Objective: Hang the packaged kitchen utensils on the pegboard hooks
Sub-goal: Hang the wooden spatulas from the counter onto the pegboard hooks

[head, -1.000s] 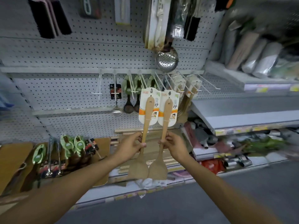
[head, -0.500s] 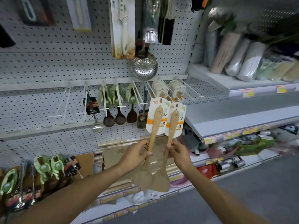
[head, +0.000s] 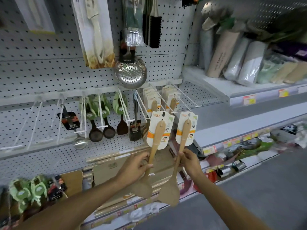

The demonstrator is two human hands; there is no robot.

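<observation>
Two carded wooden spatulas: left spatula (head: 156,143), right spatula (head: 183,140), upright, just below hooks (head: 167,103) with same stock. Left hand (head: 134,168), right hand (head: 191,161) each pinching mid-handle. Likely light, stiff; cards bendy. Grip near card for hole alignment. Pegboard (head: 49,72) behind.

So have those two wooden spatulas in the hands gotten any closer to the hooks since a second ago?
Yes. The two wooden spatulas now sit with their card tops just below the hooks holding matching spatulas; earlier they were lower and left of them.
</observation>
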